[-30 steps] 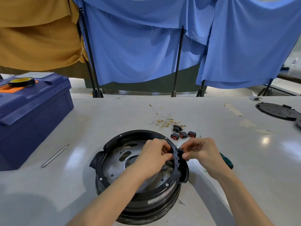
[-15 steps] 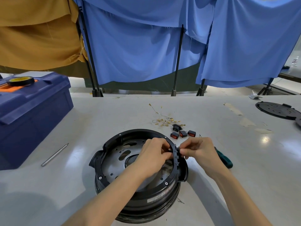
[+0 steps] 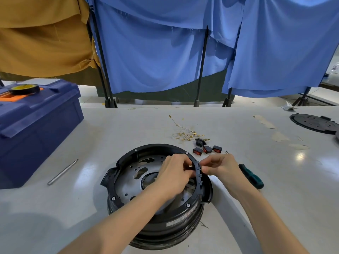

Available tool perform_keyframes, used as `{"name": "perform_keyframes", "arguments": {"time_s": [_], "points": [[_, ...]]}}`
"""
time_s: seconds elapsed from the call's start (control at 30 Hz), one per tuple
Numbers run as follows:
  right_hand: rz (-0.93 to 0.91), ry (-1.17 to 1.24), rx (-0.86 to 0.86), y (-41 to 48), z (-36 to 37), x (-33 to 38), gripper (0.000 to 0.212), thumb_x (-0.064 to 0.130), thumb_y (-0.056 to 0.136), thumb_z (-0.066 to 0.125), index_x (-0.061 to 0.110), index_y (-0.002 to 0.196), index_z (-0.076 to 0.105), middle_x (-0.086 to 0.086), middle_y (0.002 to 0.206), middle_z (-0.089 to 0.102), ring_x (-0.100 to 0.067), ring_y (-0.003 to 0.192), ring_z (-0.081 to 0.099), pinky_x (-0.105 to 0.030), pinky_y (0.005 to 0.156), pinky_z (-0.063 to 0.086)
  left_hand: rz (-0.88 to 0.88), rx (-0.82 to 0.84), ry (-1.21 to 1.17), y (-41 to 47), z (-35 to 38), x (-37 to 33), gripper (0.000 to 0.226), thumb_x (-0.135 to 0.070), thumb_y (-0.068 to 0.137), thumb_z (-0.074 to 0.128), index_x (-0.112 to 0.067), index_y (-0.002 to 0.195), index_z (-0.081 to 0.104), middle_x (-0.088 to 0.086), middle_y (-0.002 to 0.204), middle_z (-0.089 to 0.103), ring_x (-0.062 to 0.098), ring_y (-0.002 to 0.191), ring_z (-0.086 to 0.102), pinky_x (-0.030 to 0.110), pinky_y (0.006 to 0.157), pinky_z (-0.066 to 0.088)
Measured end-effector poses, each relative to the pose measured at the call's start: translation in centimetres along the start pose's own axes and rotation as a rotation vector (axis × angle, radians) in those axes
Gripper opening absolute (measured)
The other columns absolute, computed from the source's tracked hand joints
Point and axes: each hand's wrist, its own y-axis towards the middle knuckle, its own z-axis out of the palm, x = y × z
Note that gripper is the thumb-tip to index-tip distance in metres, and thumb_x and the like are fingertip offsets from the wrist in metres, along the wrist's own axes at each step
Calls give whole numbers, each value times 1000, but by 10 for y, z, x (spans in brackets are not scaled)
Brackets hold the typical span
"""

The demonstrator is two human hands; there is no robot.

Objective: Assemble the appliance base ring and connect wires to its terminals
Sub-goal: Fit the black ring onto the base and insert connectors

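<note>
- Our left grip (image 3: 175,174) reaches into the base ring (image 3: 156,146) from the inner side. Its fingers are curled over the right part of the rim, clenched on the ring beside a small brass terminal (image 3: 190,165).
- Our right grip (image 3: 221,167) meets it from outside, with thumb and fingers pinched on the same stretch of the ring's notched outer edge. We cannot tell whether a small part sits between those fingertips.
- The two grips nearly touch, with only the rim between them.
- The base ring lies flat on top of a black round appliance body (image 3: 170,226), which stands on the table (image 3: 266,217) right in front of us. A perforated metal plate shows inside the ring.
- Just beyond the ring lie three red rocker switches (image 3: 207,149) and a black socket (image 3: 200,142). A loose tangle of wires (image 3: 185,134) with brass ends lies a little farther back.
- A green-handled screwdriver (image 3: 252,177) lies just beside our right wrist.
- A thin metal rod (image 3: 62,172) lies well to the left, near a blue toolbox (image 3: 36,125) with a roll of tape (image 3: 23,88) on its lid.
- A black perforated disc (image 3: 313,122) rests at the table's far right edge.
- Blue cloths (image 3: 156,52) and an ochre cloth (image 3: 42,43) hang behind the table.
</note>
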Motion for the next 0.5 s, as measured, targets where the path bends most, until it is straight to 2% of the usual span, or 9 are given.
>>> {"name": "perform_keyframes", "arguments": {"time_s": [0.07, 0.2, 0.33, 0.5], "points": [[21, -4, -11, 2, 1, -1, 21, -14, 71, 73, 7, 67, 74, -15, 76, 72, -23, 72, 70, -27, 72, 58, -2, -4, 15, 0, 1, -1, 13, -19, 86, 68, -20, 98, 70, -3, 94, 67, 13, 89, 60, 37, 80, 53], [47, -15, -19, 4, 6, -1, 31, -13, 73, 72, 14, 58, 72, -8, 69, 72, -18, 69, 69, -28, 73, 57, -15, -10, 34, 0, 1, -1, 15, -18, 87, 67, -19, 102, 70, -1, 96, 68, 15, 89, 60, 39, 80, 53], [61, -10, -19, 5, 5, -3, 22, -11, 73, 74, 9, 64, 74, -16, 77, 72, -25, 74, 69, -34, 78, 59, -5, -8, 40, 0, 0, -2, 15, -22, 88, 67, -19, 103, 71, 0, 95, 68, 15, 87, 60, 38, 78, 53], [68, 25, 19, 5, 1, -5, 8, -9, 74, 74, -1, 74, 75, -21, 80, 72, -24, 73, 69, -30, 74, 59, -2, -2, 39, 1, -2, -2, 14, -23, 87, 67, -19, 99, 73, 1, 91, 68, 17, 87, 61, 40, 79, 53]]}}
